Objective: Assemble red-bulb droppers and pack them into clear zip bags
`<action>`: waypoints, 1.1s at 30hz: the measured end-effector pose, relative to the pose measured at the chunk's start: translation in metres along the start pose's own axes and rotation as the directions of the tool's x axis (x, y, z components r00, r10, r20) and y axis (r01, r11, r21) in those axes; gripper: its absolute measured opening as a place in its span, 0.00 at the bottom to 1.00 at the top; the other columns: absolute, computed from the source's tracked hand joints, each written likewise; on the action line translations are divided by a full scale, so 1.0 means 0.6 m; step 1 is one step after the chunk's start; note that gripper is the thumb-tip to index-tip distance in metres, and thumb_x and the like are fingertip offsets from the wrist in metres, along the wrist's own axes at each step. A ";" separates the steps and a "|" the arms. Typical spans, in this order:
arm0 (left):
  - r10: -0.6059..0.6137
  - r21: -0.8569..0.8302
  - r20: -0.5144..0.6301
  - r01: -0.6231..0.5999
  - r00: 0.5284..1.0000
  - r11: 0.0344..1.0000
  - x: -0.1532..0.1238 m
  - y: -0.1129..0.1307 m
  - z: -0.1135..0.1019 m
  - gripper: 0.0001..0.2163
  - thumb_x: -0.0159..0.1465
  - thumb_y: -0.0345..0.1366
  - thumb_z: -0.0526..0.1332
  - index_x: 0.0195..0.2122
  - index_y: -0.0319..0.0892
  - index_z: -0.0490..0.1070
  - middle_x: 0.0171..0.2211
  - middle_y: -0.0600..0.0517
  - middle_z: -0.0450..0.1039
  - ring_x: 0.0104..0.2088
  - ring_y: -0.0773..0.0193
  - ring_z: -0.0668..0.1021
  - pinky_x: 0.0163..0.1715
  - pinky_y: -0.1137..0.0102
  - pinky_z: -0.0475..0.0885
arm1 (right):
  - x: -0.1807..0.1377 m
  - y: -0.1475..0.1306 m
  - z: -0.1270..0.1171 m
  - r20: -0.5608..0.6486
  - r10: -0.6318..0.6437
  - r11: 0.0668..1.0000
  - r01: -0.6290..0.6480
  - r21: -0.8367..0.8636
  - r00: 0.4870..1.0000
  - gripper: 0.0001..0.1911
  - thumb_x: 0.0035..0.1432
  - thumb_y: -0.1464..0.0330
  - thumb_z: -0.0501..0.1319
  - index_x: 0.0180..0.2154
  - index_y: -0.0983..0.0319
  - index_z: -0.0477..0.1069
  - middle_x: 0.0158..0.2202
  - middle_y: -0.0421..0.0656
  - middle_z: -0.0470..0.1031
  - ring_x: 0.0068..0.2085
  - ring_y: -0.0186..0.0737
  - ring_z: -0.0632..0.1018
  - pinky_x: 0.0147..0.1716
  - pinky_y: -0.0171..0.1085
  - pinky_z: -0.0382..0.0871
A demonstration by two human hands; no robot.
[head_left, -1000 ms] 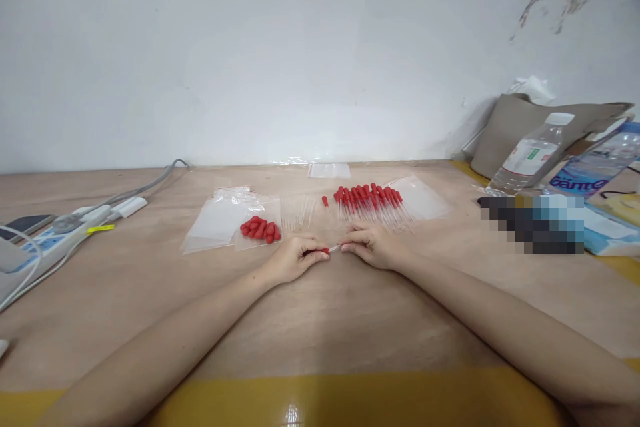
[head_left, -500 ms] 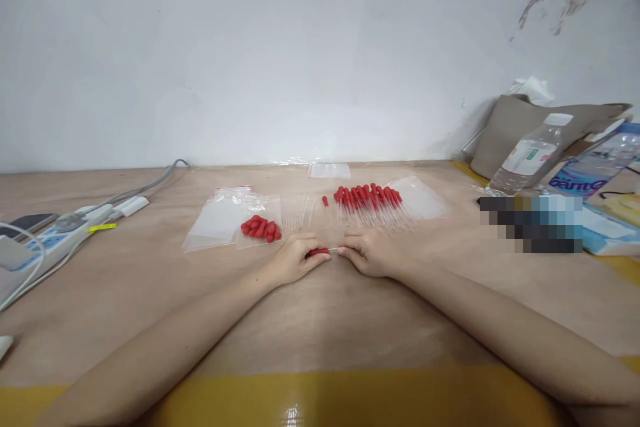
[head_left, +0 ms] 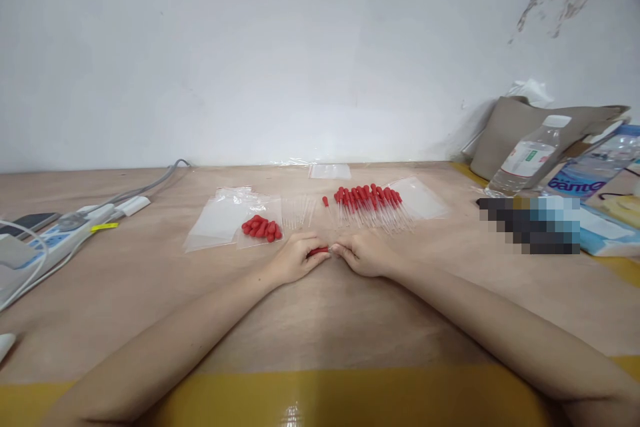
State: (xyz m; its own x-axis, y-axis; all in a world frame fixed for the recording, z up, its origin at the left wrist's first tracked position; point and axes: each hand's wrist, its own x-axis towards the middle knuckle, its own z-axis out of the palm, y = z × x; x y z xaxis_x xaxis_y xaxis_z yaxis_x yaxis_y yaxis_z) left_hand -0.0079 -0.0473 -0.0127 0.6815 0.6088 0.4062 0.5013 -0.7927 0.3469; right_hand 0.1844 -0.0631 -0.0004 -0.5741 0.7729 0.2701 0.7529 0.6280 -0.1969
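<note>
My left hand [head_left: 299, 257] is closed on a red rubber dropper bulb [head_left: 319, 251], whose open end faces right. My right hand [head_left: 364, 253] pinches a thin glass tube that meets the bulb's end; the fingers hide most of the tube. Behind the hands lie several bare glass tubes [head_left: 299, 211] in a row. To their right is a pile of droppers with red bulbs [head_left: 367, 199], with a single dropper [head_left: 325, 202] apart at its left. Loose red bulbs [head_left: 261, 229] sit on a clear plastic bag [head_left: 245, 242] at the left.
Plastic bags [head_left: 213, 219] lie at the left, another [head_left: 420, 197] behind the pile. A power strip [head_left: 60, 240] with cables takes up the far left. Two bottles, one with a white cap [head_left: 525, 157], stand at the right before a grey-brown bag [head_left: 500, 133]. The wall closes off the back.
My right hand has moved slightly left, closer to my left hand. Less of the glass tube shows between the fingers and the red bulb.
</note>
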 end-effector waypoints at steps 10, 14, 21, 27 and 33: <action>-0.182 -0.090 -0.133 0.171 0.974 0.981 -0.006 -0.022 -0.008 0.18 0.56 0.39 0.60 0.47 0.41 0.65 0.33 0.51 0.67 0.27 0.69 0.69 0.29 0.72 0.68 | -0.001 0.028 -0.046 0.082 0.057 0.980 -0.072 0.185 0.995 0.11 0.54 0.68 0.52 0.27 0.62 0.72 0.25 0.40 0.74 0.26 0.32 0.71 0.25 0.30 0.57; -0.212 -0.078 -0.096 0.205 0.972 0.976 -0.006 -0.026 -0.008 0.12 0.57 0.39 0.59 0.40 0.39 0.70 0.28 0.52 0.66 0.26 0.68 0.69 0.29 0.72 0.67 | 0.025 0.055 -0.059 0.020 0.357 0.892 -0.347 0.290 0.934 0.11 0.50 0.65 0.56 0.24 0.63 0.72 0.24 0.40 0.74 0.26 0.32 0.72 0.25 0.30 0.60; -0.201 -0.076 -0.065 0.196 0.978 0.978 -0.005 -0.025 -0.006 0.09 0.57 0.39 0.58 0.34 0.39 0.72 0.29 0.51 0.68 0.27 0.68 0.70 0.28 0.72 0.66 | 0.107 0.052 -0.027 -0.065 0.609 0.792 -0.603 0.096 0.790 0.15 0.50 0.58 0.54 0.23 0.61 0.72 0.25 0.43 0.74 0.30 0.39 0.74 0.26 0.34 0.62; -0.204 -0.086 -0.063 0.198 0.977 0.976 -0.006 -0.027 -0.006 0.09 0.57 0.39 0.58 0.34 0.40 0.72 0.30 0.51 0.69 0.27 0.68 0.70 0.28 0.72 0.66 | 0.146 0.056 0.007 -0.082 0.683 0.729 -0.684 0.013 0.726 0.21 0.53 0.53 0.50 0.34 0.61 0.72 0.35 0.49 0.74 0.39 0.46 0.74 0.34 0.41 0.66; -0.195 -0.083 -0.055 0.191 0.979 0.978 -0.006 -0.028 -0.008 0.08 0.57 0.38 0.58 0.34 0.39 0.72 0.30 0.50 0.69 0.27 0.68 0.69 0.28 0.72 0.66 | 0.142 0.055 0.015 -0.086 0.652 0.753 -0.656 -0.042 0.753 0.20 0.52 0.55 0.52 0.35 0.61 0.73 0.36 0.49 0.74 0.40 0.47 0.74 0.35 0.40 0.66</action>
State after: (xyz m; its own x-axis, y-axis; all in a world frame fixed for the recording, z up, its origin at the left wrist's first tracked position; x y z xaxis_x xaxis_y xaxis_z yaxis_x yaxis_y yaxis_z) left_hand -0.0210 -0.0359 -0.0160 0.5399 0.7528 0.3766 0.5761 -0.6567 0.4867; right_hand 0.1573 0.0242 0.0078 0.0858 0.9840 0.1564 0.9574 -0.0380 -0.2863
